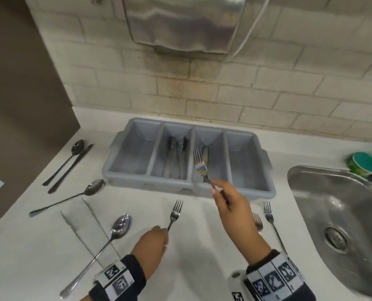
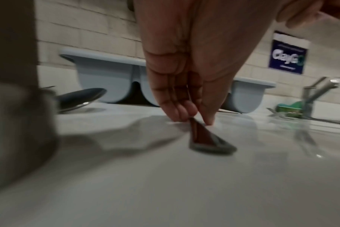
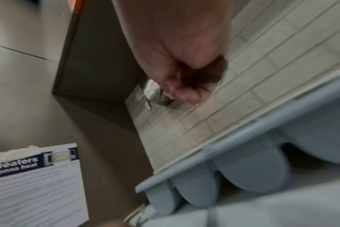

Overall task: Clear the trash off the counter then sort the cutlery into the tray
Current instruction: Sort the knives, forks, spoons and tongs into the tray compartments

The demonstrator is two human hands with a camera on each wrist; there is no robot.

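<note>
right hand (image 1: 226, 200) pinches steel fork (image 1: 200, 164) tines-up above grey four-slot plastic tray (image 1: 265, 192), third slot from left, likely for drop-in | left hand (image 1: 152, 242) pinches second fork (image 1: 175, 211) handle, flat on white counter (image 1: 191, 268) before tray | spoons left of tray unsorted

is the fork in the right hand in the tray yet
Not yet. The right hand holds the fork tilted above the tray's third compartment, tines up.

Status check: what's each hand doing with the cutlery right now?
Right hand holds a fork over the tray's third compartment. Left hand pinches a second fork lying on the counter. Path unobstructed.
</note>
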